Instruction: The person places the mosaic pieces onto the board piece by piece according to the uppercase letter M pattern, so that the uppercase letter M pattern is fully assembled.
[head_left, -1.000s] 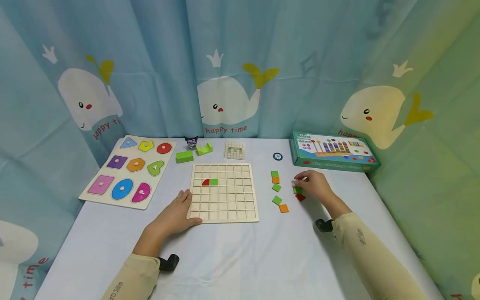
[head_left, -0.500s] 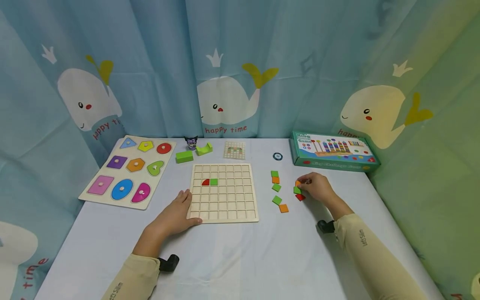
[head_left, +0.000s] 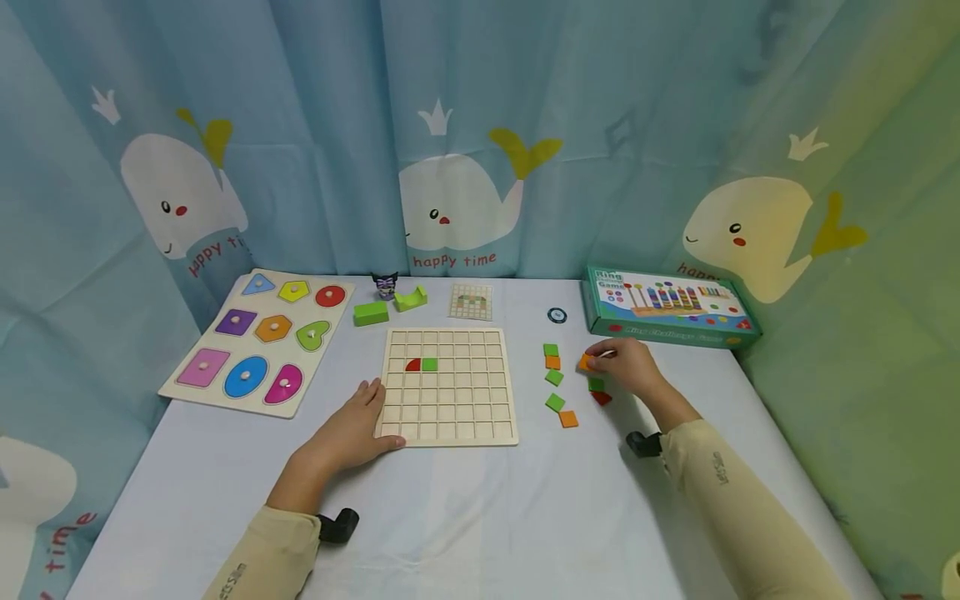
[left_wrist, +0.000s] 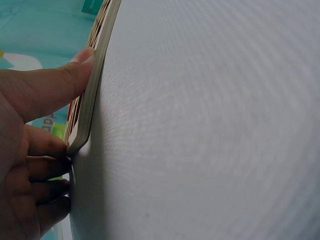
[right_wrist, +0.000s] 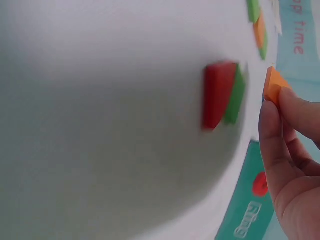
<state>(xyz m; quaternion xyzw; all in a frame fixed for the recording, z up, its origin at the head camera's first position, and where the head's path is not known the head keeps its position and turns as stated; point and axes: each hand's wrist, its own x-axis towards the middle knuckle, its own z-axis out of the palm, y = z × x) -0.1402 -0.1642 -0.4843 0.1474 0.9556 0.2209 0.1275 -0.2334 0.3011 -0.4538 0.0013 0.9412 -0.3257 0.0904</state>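
Observation:
My right hand (head_left: 630, 365) pinches an orange square tile (right_wrist: 274, 85) between thumb and fingertips, lifted off the table in the right wrist view. Just below it lie a green square tile (head_left: 597, 384) and a red tile (head_left: 602, 398) with a curved side, touching each other. My left hand (head_left: 356, 427) rests at the near left corner of a wooden grid board (head_left: 465, 408); its thumb (left_wrist: 60, 85) lies along the near edge, the fingers along the left side. In the grid, a red quarter-circle tile (head_left: 413, 365) sits beside a green square tile (head_left: 430, 364).
Several green and orange tiles (head_left: 568, 419) form a loose column right of the board. Behind it are a pattern card (head_left: 471, 302), green blocks (head_left: 371, 314) and a small figurine (head_left: 386, 286). A shape puzzle (head_left: 217, 406) lies left; a game box (head_left: 671, 308) and round chip (head_left: 557, 316) lie right.
My right hand has picked up the orange tile from beside the green one and carried it slightly left and up. The left hand stays on the board's corner.

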